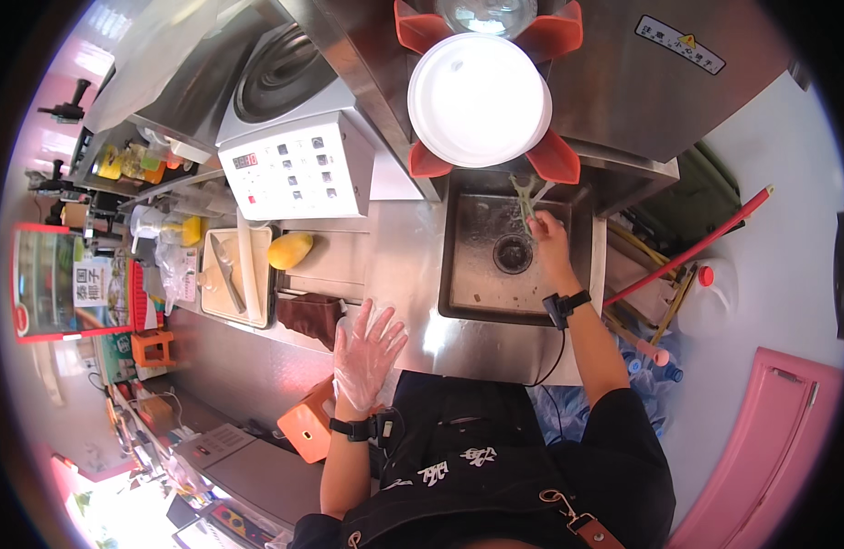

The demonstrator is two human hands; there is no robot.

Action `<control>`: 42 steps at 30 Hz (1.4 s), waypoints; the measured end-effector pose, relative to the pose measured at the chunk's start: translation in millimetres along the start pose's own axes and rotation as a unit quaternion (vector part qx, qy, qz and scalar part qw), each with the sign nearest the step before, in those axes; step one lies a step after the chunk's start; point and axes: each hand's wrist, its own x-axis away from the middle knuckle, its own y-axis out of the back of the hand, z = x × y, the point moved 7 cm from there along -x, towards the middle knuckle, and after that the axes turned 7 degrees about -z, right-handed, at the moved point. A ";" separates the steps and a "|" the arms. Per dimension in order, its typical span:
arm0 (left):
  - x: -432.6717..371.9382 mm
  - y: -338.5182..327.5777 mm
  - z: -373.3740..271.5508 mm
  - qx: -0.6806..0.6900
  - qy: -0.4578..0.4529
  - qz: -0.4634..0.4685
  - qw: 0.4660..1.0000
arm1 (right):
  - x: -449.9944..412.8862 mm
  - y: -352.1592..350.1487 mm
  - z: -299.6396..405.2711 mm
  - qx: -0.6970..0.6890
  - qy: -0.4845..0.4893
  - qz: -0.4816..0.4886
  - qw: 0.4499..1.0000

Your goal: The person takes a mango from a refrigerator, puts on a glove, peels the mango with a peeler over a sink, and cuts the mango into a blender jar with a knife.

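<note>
My right hand [552, 243] reaches over the steel sink [477, 288] and grips a green Y-shaped peeler [524, 195]. Its forked head points away from me near the sink's far wall, where what looks like a thin stream of water falls beside it. Below and to the left of the fingers lies the drain [512, 253], with small scraps on the basin floor. Spread wide in a clear plastic glove, my left hand [367, 357] is raised near the counter's front edge and holds nothing. It is nearest to a folded brown cloth [312, 318].
Left of the sink, a yellow mango [290, 250] lies beside a tray [261, 240] bearing a knife [228, 274]. A machine with a button panel [295, 171] stands behind. A white round lid [478, 99] and red brackets [556, 161] overhang the sink. A red pole [696, 240] leans at right.
</note>
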 end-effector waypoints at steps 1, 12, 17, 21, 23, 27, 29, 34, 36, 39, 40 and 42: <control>0.4 0.0 -0.4 -0.002 0.001 -0.001 1.000 | -11.9 2.0 8.7 0.039 0.032 0.004 0.999; 14.1 23.5 -20.8 0.023 -0.041 -0.047 0.998 | -153.8 27.3 30.8 -0.001 0.085 0.119 0.989; 28.0 28.5 -44.9 -0.030 -0.063 -0.053 0.996 | -184.9 36.5 5.2 0.161 0.121 0.064 0.977; 47.5 46.6 -66.1 -0.018 -0.104 -0.059 0.993 | -201.2 33.8 -16.5 0.212 0.111 0.054 0.969; 58.0 61.6 -71.2 0.001 -0.123 -0.059 0.991 | -207.5 28.2 -26.1 0.229 0.108 0.054 0.966; 64.7 79.8 -76.7 0.042 -0.133 -0.055 0.989 | -218.1 31.9 -38.8 0.250 0.100 0.051 0.962; 65.1 84.8 -80.3 0.028 -0.132 -0.083 0.987 | -219.9 35.6 -43.2 0.250 0.096 0.046 0.962; 48.3 89.8 -93.7 -0.031 -0.117 -0.116 0.986 | -202.1 55.5 -44.1 0.212 0.082 0.032 0.973; 19.3 92.0 -108.7 -0.096 -0.101 -0.130 0.982 | -179.2 75.4 -49.5 0.153 0.060 0.007 0.986; -20.6 140.2 -138.8 -0.361 -0.078 -0.266 0.890 | -106.6 67.7 -38.1 0.101 -0.088 -0.003 0.991; -23.3 147.9 -163.7 -0.592 -0.159 -0.292 0.734 | -66.8 47.1 -1.1 0.109 -0.133 0.026 0.985; -64.0 129.6 -197.8 -0.780 -0.243 -0.251 0.519 | -5.8 63.5 3.9 0.091 -0.192 0.028 0.977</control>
